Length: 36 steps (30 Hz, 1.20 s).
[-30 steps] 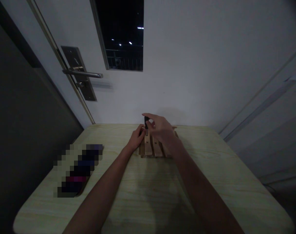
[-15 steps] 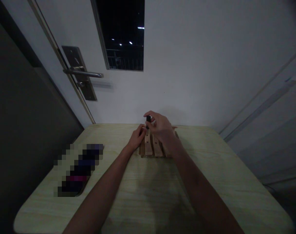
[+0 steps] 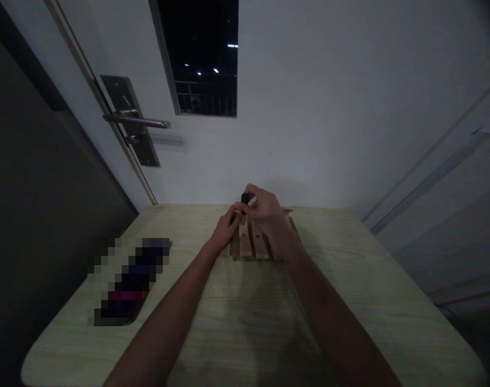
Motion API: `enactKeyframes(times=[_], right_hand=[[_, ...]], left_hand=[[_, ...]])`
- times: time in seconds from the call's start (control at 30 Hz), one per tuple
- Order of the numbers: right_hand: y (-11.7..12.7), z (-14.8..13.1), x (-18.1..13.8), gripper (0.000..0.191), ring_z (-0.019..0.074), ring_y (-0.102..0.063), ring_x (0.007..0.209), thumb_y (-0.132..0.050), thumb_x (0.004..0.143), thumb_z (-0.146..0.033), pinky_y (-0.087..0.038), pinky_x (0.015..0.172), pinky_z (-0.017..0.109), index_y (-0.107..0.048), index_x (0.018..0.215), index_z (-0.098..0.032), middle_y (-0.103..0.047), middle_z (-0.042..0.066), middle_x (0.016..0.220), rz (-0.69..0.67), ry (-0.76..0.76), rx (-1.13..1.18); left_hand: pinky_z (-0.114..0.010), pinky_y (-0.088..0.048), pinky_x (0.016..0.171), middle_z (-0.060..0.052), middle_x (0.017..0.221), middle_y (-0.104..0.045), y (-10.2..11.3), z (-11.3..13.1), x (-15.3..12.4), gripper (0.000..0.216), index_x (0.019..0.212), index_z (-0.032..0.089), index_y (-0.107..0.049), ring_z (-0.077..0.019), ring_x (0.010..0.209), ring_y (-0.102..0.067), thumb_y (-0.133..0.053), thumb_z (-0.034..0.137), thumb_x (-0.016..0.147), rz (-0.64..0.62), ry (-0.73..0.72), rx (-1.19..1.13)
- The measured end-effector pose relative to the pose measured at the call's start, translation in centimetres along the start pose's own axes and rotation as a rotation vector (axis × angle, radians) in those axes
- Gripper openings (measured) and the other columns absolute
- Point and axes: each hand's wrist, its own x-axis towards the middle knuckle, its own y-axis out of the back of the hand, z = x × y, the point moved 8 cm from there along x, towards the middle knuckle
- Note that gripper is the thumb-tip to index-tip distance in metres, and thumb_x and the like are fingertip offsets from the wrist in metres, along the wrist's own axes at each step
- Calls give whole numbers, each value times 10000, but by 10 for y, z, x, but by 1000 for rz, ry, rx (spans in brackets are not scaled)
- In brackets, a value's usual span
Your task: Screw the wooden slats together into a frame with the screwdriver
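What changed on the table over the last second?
The right hand closed its fingers round the small black tool, which now sits slightly further right. The left hand stayed against the slatted wooden rack; the pale wood-grain table is unchanged.

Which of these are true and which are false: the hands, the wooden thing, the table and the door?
1. The right hand pinches a small black tool over the wooden slats. True.
2. The left hand lies far from the slats, at the table's near edge. False: it rests at the slats' left end.
3. The slats sit on a pale table. True.
4. The door handle is on the right side of the picture. False: it is on the left.
5. The window shows bright daylight. False: it is dark, with a few small lights.
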Motion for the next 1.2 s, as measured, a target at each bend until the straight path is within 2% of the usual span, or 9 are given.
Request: enactKeyframes(times=[0.13,0.33,0.5,0.67,0.83,0.9,1.0,1.07,1.2], right_hand=[[-1,7,3,218,100,-440,536,-636,717,-305,-313,532,232,-444,711,-201,-483,-37,599,10,-67,43],[-7,2,2,217,109,-440,534,-526,802,-301,-311,535,225,-533,999,-210,-441,-56,560,-115,-19,128],[-10,-5,2,246,111,-439,560,-435,839,-248,-336,571,234,-568,1031,-170,-498,-17,621,-209,9,88],[-13,-9,-1,420,130,-481,633,-382,815,-150,-350,604,247,-509,1215,-154,-598,53,775,-262,-25,29],[-6,-5,0,542,127,-435,543,-431,812,-179,-319,552,254,-379,1352,-167,-560,10,654,-201,-82,-64],[-4,-5,1,499,122,-435,518,-461,811,-192,-315,536,247,-423,1308,-199,-532,-20,600,-179,-61,-29],[-2,-2,2,229,122,-482,528,-531,801,-256,-335,538,244,-583,1020,-217,-540,-24,570,-156,-39,0],[-2,1,3,124,132,-524,564,-568,789,-306,-355,550,247,-590,866,-211,-576,-7,605,-135,-37,-11],[-2,2,3,179,141,-569,651,-583,786,-304,-396,600,252,-579,937,-210,-643,25,792,-88,-6,16]], left_hand=[[-267,-422,676,-31,806,-632,-1,2,0,340,1118,156,-488,-167,724,-578,-407,394,888,-13,-4,-30],[-254,-411,653,-4,744,-615,-1,2,-1,312,1074,173,-493,-151,672,-564,-397,403,887,-16,-1,-22],[-272,-421,692,-21,794,-627,-1,3,0,304,1054,169,-498,-171,732,-581,-404,401,882,-22,-10,-46],[-287,-434,722,-35,843,-639,0,4,0,305,1062,173,-500,-186,773,-589,-416,399,875,-20,-11,-59],[-265,-430,687,-18,808,-634,-2,2,0,283,1030,179,-499,-167,741,-580,-413,403,881,-33,-2,-63],[-256,-421,681,-5,788,-625,-2,1,0,286,1041,181,-498,-155,718,-569,-407,402,884,-23,-5,-41],[-255,-415,678,-2,780,-620,-2,1,0,315,1094,179,-488,-152,709,-564,-397,400,888,-17,-10,-29],[-256,-413,672,-10,787,-622,-1,1,-1,329,1111,172,-484,-156,709,-565,-395,398,889,-19,-7,-28],[-246,-411,656,-4,770,-615,-1,1,-1,325,1089,169,-488,-149,690,-558,-391,408,890,-15,5,-18]])
